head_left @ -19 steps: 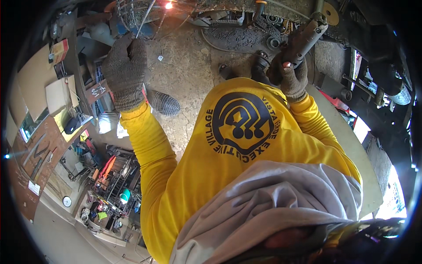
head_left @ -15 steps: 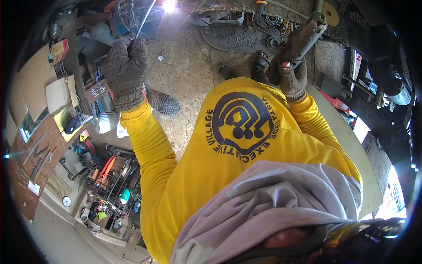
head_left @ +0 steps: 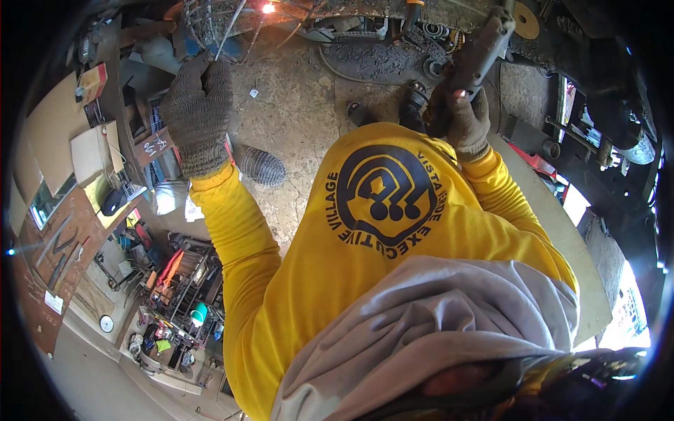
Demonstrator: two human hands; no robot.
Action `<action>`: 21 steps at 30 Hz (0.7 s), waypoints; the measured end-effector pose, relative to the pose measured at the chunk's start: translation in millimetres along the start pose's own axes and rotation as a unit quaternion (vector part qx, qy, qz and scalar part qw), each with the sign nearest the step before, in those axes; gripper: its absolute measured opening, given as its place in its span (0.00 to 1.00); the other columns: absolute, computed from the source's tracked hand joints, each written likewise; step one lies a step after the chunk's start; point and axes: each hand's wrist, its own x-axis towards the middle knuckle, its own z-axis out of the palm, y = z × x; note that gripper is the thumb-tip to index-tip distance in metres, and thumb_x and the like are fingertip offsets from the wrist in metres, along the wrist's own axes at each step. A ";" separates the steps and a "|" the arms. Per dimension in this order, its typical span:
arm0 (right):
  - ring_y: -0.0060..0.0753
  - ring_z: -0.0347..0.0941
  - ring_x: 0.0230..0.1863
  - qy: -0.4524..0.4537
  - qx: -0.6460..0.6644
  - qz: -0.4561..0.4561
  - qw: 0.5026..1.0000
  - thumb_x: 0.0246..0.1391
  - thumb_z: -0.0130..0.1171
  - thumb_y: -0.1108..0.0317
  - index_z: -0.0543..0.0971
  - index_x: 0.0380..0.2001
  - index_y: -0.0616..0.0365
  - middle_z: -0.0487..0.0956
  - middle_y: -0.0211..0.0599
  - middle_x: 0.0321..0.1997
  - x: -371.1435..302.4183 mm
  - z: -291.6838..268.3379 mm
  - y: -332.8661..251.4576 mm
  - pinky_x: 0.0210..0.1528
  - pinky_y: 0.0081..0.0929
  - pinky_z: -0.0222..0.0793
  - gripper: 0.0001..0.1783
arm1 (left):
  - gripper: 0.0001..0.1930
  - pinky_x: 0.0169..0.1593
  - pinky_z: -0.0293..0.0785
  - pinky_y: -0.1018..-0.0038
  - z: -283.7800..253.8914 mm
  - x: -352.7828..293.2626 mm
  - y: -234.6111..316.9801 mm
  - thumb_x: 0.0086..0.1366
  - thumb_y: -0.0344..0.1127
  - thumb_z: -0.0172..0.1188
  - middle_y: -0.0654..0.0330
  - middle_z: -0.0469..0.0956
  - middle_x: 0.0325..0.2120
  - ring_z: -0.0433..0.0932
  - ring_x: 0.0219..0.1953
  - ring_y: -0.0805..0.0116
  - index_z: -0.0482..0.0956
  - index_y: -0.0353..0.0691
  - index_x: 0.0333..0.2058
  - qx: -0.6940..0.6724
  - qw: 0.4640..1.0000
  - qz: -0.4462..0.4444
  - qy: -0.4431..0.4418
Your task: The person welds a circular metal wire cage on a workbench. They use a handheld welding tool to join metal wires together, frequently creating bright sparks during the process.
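Closest to me, loose grey cloth (head_left: 449, 302) hangs in folds over my yellow shirt (head_left: 379, 238); if a hot speck landed in a fold, I might not notice it smouldering. My gloved right hand (head_left: 469, 125) is wrapped around a grey cylindrical tool (head_left: 477, 62), which slants up and away to the right, its far end near a tan disc (head_left: 525, 19); a slack grip could let that weight drop toward my feet, and the sandal (head_left: 413, 98) there looks like poor cover. My gloved left hand (head_left: 200, 116) is closed around the lower end of a thin metal rod (head_left: 230, 29), which rises among curved metal bars (head_left: 208, 21) at the top edge. Just right of the rod is a glowing red spot (head_left: 268, 8); if heat runs along the metal, or my knuckles drift that way, the knit could scorch. As for containers, over to my left are a plain brown carton (head_left: 88, 156) and a red-and-yellow box (head_left: 93, 83), and I can't see into either. Farther back, a rack (head_left: 199, 270) bears a jumble of tools, an orange-red cloth (head_left: 170, 270) and a teal cup-like vessel (head_left: 199, 311), whose contents I can't make out.
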 end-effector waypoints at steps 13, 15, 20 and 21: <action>0.31 0.79 0.36 -0.113 -0.365 -0.200 0.902 0.59 0.65 0.48 0.69 0.57 0.65 0.79 0.39 0.38 -6.3 -22.7 3.5 0.40 0.26 0.75 0.35 | 0.12 0.36 0.79 0.70 2.0 -1.8 -1.7 0.60 0.38 0.68 0.56 0.84 0.30 0.85 0.30 0.62 0.85 0.41 0.41 -0.023 0.999 -0.023 0.001; 0.30 0.78 0.33 -0.086 -0.184 -0.099 0.974 0.61 0.62 0.50 0.70 0.55 0.62 0.79 0.37 0.36 -8.2 -10.9 -3.3 0.36 0.26 0.74 0.30 | 0.12 0.36 0.79 0.70 1.7 -0.9 -0.3 0.61 0.39 0.68 0.56 0.84 0.30 0.85 0.30 0.61 0.85 0.40 0.40 -0.043 0.998 -0.040 0.000; 0.24 0.73 0.26 0.057 0.024 0.153 0.986 0.65 0.57 0.49 0.71 0.54 0.61 0.77 0.35 0.33 2.4 -4.4 -24.9 0.27 0.25 0.74 0.27 | 0.13 0.37 0.79 0.69 2.9 3.0 2.1 0.61 0.40 0.67 0.56 0.84 0.29 0.84 0.31 0.61 0.84 0.39 0.40 -0.041 0.999 -0.017 0.011; 0.27 0.76 0.28 0.037 0.009 0.121 0.992 0.66 0.55 0.48 0.73 0.53 0.59 0.78 0.36 0.34 -0.5 -2.2 -27.3 0.29 0.28 0.77 0.25 | 0.13 0.37 0.79 0.69 7.6 2.8 -5.3 0.61 0.40 0.67 0.56 0.84 0.29 0.84 0.31 0.61 0.84 0.39 0.40 -0.044 0.999 -0.018 0.014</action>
